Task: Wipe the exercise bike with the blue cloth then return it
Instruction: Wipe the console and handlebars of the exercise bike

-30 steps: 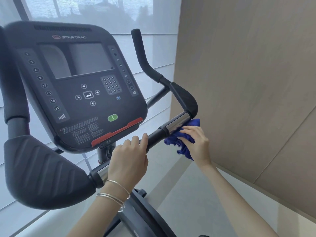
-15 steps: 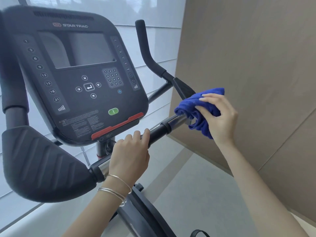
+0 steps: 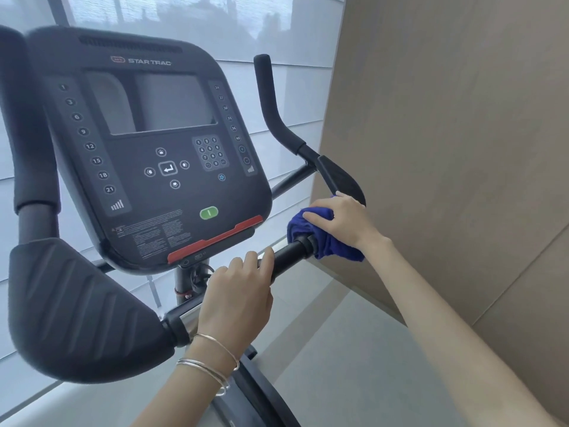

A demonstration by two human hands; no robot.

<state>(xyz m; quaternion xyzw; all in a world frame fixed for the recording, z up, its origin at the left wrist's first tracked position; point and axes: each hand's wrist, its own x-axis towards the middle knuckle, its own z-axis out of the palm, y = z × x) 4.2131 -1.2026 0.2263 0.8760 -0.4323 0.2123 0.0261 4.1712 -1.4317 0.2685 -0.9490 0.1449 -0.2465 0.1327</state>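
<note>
The exercise bike's black console (image 3: 147,155) fills the upper left, with a dark screen and keypad. A handlebar (image 3: 288,254) runs from the console's base toward the right. My left hand (image 3: 237,300), with bracelets on the wrist, is closed around the bar below the console. My right hand (image 3: 337,218) presses the blue cloth (image 3: 311,238) over the bar's right part, just below the black elbow pad (image 3: 338,177). The cloth is wrapped over the bar and hides its metal section.
A large black elbow pad (image 3: 80,306) sits at lower left. An upright grip (image 3: 269,100) rises right of the console. A beige panelled wall (image 3: 446,134) stands close on the right. A window with a translucent blind (image 3: 277,41) lies behind. Grey floor (image 3: 354,349) shows below.
My right hand has brought the blue cloth down from the right elbow pad onto the handlebar, covering the metal section. The left hand keeps its grip on the bar.
</note>
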